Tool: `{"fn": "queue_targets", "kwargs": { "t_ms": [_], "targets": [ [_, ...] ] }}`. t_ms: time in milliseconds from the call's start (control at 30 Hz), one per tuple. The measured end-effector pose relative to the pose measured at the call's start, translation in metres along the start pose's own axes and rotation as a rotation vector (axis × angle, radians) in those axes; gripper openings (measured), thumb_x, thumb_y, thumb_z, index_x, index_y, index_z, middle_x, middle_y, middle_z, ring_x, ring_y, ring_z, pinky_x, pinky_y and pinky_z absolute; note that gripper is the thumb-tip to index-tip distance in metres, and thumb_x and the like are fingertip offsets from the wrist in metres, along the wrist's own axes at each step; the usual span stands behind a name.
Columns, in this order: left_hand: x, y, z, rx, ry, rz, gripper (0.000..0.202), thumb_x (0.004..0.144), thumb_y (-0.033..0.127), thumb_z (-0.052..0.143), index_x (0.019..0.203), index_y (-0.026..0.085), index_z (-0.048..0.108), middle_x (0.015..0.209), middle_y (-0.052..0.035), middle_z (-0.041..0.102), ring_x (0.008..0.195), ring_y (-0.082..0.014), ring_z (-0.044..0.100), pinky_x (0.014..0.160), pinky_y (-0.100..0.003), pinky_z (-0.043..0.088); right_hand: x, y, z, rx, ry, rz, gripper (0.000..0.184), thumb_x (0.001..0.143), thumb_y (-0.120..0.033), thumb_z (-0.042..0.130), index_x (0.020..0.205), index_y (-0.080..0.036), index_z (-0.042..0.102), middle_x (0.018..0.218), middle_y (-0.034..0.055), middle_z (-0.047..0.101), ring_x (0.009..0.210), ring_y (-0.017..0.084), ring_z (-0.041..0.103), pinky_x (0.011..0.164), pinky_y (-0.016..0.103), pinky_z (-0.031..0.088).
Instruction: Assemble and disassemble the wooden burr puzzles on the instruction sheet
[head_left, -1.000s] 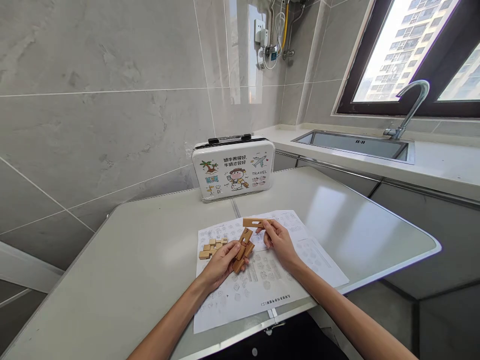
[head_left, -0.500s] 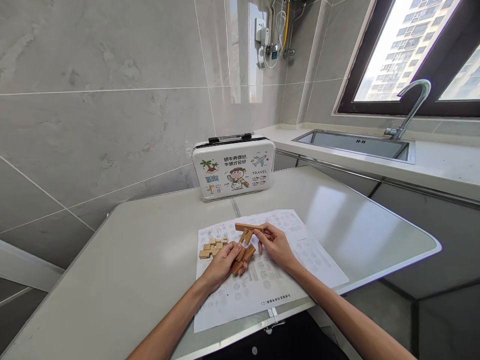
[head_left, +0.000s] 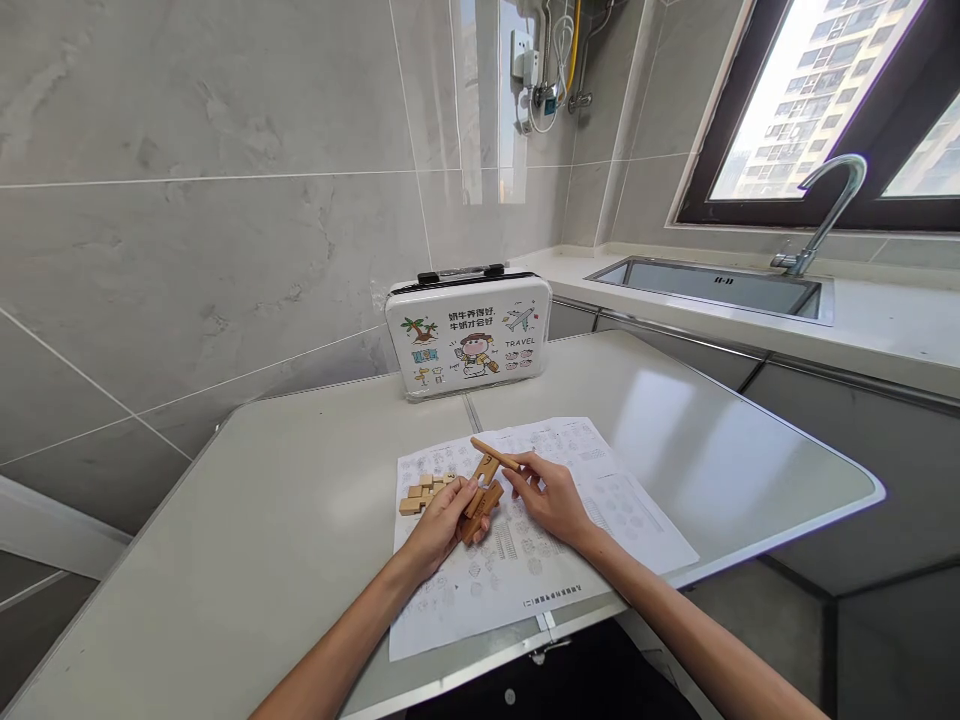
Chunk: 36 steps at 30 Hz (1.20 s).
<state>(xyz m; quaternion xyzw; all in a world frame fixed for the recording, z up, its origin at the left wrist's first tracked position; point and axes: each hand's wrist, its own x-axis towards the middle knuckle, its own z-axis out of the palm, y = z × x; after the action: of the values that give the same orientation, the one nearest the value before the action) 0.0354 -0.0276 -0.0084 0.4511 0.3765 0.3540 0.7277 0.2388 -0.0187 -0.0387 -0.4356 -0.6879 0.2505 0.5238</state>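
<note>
"Well, began nearest with what?"

"Saw the desk (head_left: 322,480) up close, with a printed sheet (head_left: 480,620) lying flat on it. Then found the left hand (head_left: 437,528) above the sheet, with its grip clamped on brown wooden pieces (head_left: 487,500)."

"Made out anything on those?"

"Spotted a dark mark on the upper slotted piece (head_left: 487,464). Could not read it for certain."

"And saw what in the right hand (head_left: 551,497)?"

"Found its grip pinched together on one end of a narrow wooden bar (head_left: 495,454). Saw the free end slanting away leftward past the marked piece. Could not tell touching from overlapping."

"Noticed more wood nearby?"

"Yes, noticed paler wooden blocks (head_left: 417,492) resting on the sheet beside the left hand, partly hidden by it."

"Looked farther back?"

"Saw a white cartoon-printed case (head_left: 469,345) standing upright at the back of the desk, near the grey tiled wall (head_left: 262,260). Beyond, to the right, made out a sink (head_left: 675,278), a curved tap (head_left: 791,262) and a dark-framed window (head_left: 795,120)."
</note>
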Motion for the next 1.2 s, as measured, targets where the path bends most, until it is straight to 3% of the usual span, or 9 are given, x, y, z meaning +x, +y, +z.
{"fn": "queue_targets", "kwargs": {
  "t_ms": [233, 400, 600, 967, 1067, 1200],
  "targets": [
    [0.0013, -0.0023, -0.0018, 0.003, 0.008, 0.012, 0.043, 0.091, 0.057, 0.068, 0.09, 0.019, 0.048, 0.069, -0.0032, 0.068, 0.052, -0.0111, 0.056, 0.053, -0.024, 0.04, -0.0027, 0.0028, 0.0, -0.081, -0.032, -0.12, 0.024, 0.103, -0.033, 0.055, 0.118, -0.022, 0.069, 0.088, 0.0036, 0.076, 0.067, 0.016, 0.068, 0.056, 0.026, 0.048],
    [0.0029, -0.0042, -0.0031, 0.012, -0.006, 0.029, 0.043, 0.092, 0.057, 0.067, 0.09, 0.02, 0.046, 0.068, -0.0026, 0.068, 0.052, -0.0111, 0.056, 0.054, -0.024, 0.042, -0.004, 0.0053, 0.001, -0.148, -0.036, -0.154, 0.023, 0.104, -0.031, 0.054, 0.12, -0.021, 0.067, 0.083, 0.003, 0.077, 0.066, 0.017, 0.07, 0.059, 0.026, 0.051],
    [0.0042, -0.0073, -0.0028, 0.046, -0.028, 0.027, 0.043, 0.093, 0.059, 0.063, 0.088, 0.021, 0.044, 0.067, -0.0028, 0.068, 0.053, -0.0122, 0.057, 0.054, -0.024, 0.042, -0.0049, 0.0077, 0.0025, -0.243, -0.04, -0.2, 0.036, 0.104, -0.026, 0.049, 0.139, -0.022, 0.06, 0.094, 0.0037, 0.079, 0.064, 0.015, 0.07, 0.062, 0.026, 0.053],
    [0.0019, -0.002, 0.0026, 0.108, -0.078, 0.007, 0.048, 0.092, 0.063, 0.062, 0.092, 0.015, 0.058, 0.069, -0.0007, 0.059, 0.051, -0.0094, 0.052, 0.049, -0.023, 0.035, -0.0038, 0.0066, 0.0028, -0.2, 0.073, -0.134, 0.037, 0.106, -0.028, 0.048, 0.14, -0.023, 0.061, 0.089, 0.0034, 0.077, 0.068, 0.016, 0.071, 0.064, 0.027, 0.056],
    [0.0025, -0.002, 0.0023, 0.088, -0.076, 0.019, 0.046, 0.092, 0.061, 0.064, 0.091, 0.016, 0.056, 0.072, 0.0016, 0.054, 0.05, -0.0054, 0.045, 0.048, -0.021, 0.029, -0.0029, 0.0051, 0.0027, -0.187, 0.071, -0.164, 0.038, 0.106, -0.028, 0.047, 0.142, -0.025, 0.06, 0.107, 0.0067, 0.077, 0.08, 0.017, 0.073, 0.068, 0.028, 0.058],
    [0.0034, -0.0032, 0.0006, 0.044, -0.077, -0.021, 0.046, 0.091, 0.062, 0.065, 0.098, 0.018, 0.053, 0.069, 0.0074, 0.043, 0.044, -0.0015, 0.024, 0.044, -0.02, 0.012, -0.0026, 0.0038, 0.0023, -0.187, 0.042, -0.198, 0.037, 0.106, -0.025, 0.046, 0.141, -0.027, 0.06, 0.12, 0.0069, 0.074, 0.089, 0.018, 0.073, 0.073, 0.029, 0.059]
  ]
}}
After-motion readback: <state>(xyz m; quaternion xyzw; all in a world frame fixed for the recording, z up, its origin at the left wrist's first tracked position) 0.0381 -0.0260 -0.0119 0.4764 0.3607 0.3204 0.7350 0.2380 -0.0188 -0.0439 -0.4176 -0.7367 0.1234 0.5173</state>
